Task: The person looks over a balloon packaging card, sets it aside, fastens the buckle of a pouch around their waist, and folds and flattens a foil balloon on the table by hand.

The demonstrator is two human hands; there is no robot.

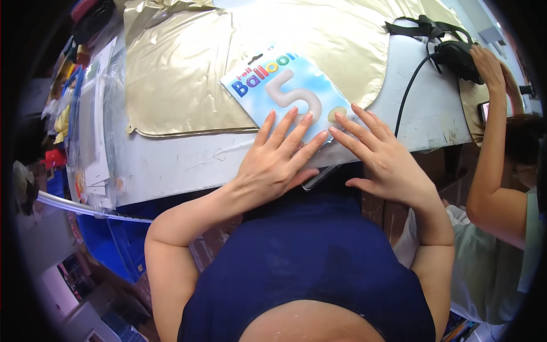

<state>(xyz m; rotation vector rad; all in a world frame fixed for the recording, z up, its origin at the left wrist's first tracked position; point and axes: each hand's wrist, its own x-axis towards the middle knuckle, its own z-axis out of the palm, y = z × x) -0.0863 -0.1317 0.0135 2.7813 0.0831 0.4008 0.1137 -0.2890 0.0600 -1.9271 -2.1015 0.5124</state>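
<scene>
A flat light-blue balloon package (pixel 288 91) with a pale number shape on it lies at the near edge of the white table (pixel 188 157). My left hand (pixel 279 157) presses flat on the package's near end, fingers spread. Beside it, my right hand (pixel 379 154) also lies flat with fingers apart, fingertips on the package's right corner. Neither hand grips anything. Under the package spreads a large deflated gold foil balloon (pixel 182 80).
Stacks of clear-wrapped packs (pixel 94 114) line the table's left side. At the right, another person's hand (pixel 490 65) rests on a black device (pixel 456 57) with straps and a black cable (pixel 407 97). That person stands at the far right.
</scene>
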